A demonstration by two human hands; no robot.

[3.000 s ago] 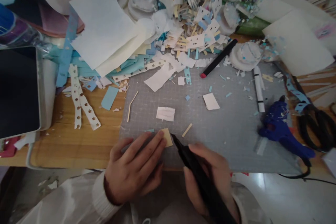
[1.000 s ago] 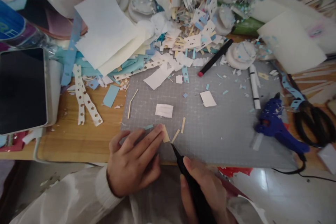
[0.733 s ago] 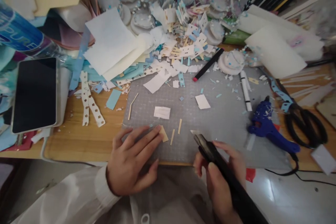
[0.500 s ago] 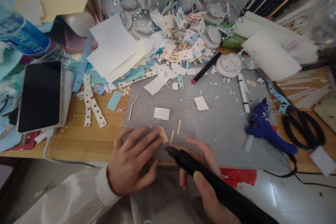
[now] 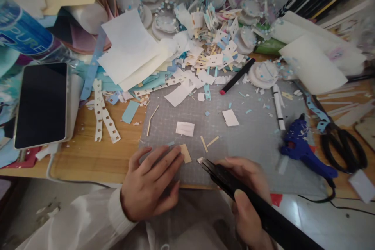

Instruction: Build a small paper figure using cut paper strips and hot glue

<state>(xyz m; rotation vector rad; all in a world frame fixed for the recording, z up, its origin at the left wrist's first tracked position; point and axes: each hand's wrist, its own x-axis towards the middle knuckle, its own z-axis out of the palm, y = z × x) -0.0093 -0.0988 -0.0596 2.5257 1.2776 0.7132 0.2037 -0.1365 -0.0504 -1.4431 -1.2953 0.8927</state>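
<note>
Left hand (image 5: 154, 183): fingers nearly straight and slightly spread, palm down, fingertips pressing the edge of a yellow paper piece (image 5: 185, 153) on the gray mat (image 5: 252, 136). Right hand (image 5: 249, 199): fingers and thumb closed around a black cutter (image 5: 243, 191), its blade just right of the yellow paper piece. Beyond lie two thin yellow strips (image 5: 208, 143), a folded white paper (image 5: 185, 129) and a white square (image 5: 231, 118). At right, a blue glue gun (image 5: 301, 144) lies beside black-handled scissors (image 5: 342, 146).
</note>
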